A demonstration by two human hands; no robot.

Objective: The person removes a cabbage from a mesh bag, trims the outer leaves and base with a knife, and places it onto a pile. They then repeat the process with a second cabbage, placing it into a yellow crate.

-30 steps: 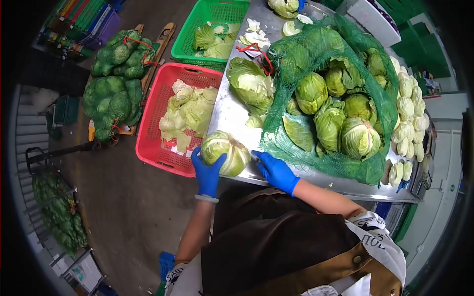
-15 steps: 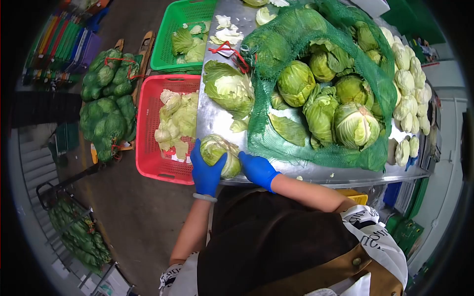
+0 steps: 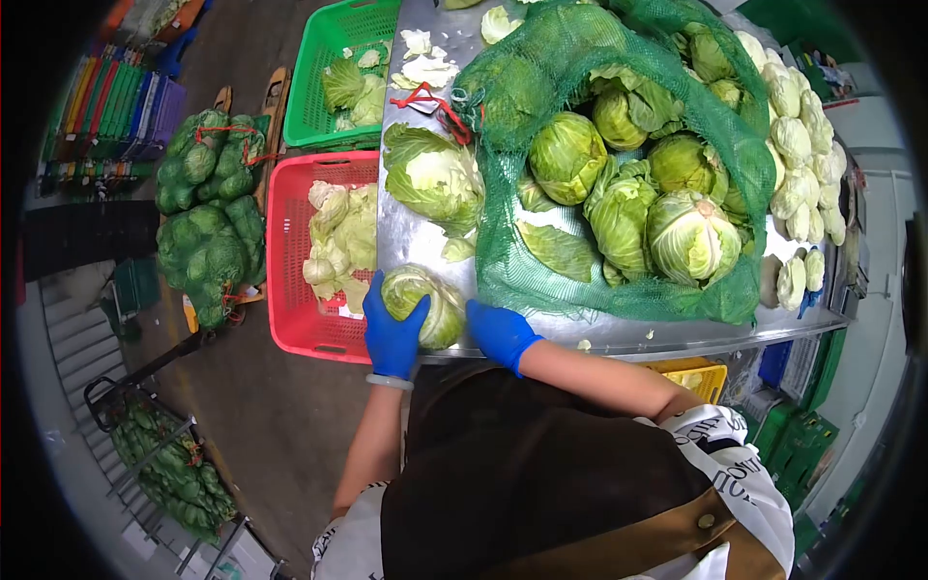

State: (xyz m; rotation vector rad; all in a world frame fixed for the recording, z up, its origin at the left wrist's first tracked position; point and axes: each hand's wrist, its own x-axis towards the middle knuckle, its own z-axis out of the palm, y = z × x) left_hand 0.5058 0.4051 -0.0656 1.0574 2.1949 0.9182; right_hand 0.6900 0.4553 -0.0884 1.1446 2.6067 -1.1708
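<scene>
My left hand, in a blue glove, grips a pale green cabbage from its left side, thumb toward me, at the table's front left corner. Just right of that cabbage is my right hand, also blue-gloved, its fingers curled together; whatever it may hold is hidden. A larger cabbage with a torn pale patch lies behind, with a loose leaf beside it. To the right, a green mesh sack lies open around several whole cabbages.
A red crate with pale leaves stands against the table's left side, and a green crate is behind it. Stripped cabbages are piled at the right of the metal table. Filled mesh sacks sit on the floor at left.
My right hand has moved slightly away from the cabbage, leaving a small gap. The cabbage has turned in my left hand. The whole view has shifted a little.
</scene>
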